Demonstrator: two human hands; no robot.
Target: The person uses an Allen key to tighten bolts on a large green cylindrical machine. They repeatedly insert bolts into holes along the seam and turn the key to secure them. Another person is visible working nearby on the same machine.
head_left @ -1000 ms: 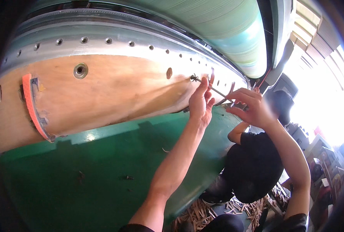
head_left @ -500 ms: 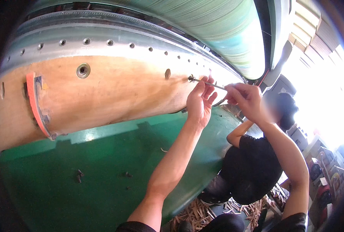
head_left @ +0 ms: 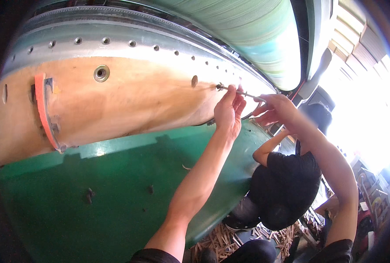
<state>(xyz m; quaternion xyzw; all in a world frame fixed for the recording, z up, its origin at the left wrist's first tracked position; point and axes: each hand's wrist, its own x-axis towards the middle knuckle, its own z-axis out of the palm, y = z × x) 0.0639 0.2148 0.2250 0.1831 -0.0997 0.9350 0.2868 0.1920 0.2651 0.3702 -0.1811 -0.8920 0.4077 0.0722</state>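
Observation:
A thin metal rod that looks like a hex key (head_left: 249, 94) runs from a hole (head_left: 219, 87) in the curved wooden board (head_left: 151, 96) out to the right. My left hand (head_left: 228, 111) is closed around the rod close to the hole, with its thumb and fingertips on the shaft. My right hand (head_left: 279, 110) has its upper fingers at the rod's outer end, while its lower fingers hang partly spread. What sits inside the hole is too small to make out.
A large green roller (head_left: 247, 39) lies above the board. A row of bolt holes (head_left: 106, 40) lines the metal edge. An orange curved strip (head_left: 44, 109) stands out at left. Small dark bolts (head_left: 89, 195) lie on the green surface (head_left: 116, 219). A person in black (head_left: 284, 188) crouches close at right, above wood scraps (head_left: 221, 241).
My right hand has turned at the rod's outer end, and its lower fingers have loosened. The left hand stays on the shaft. The view has shifted slightly, and the crouching person's head has moved.

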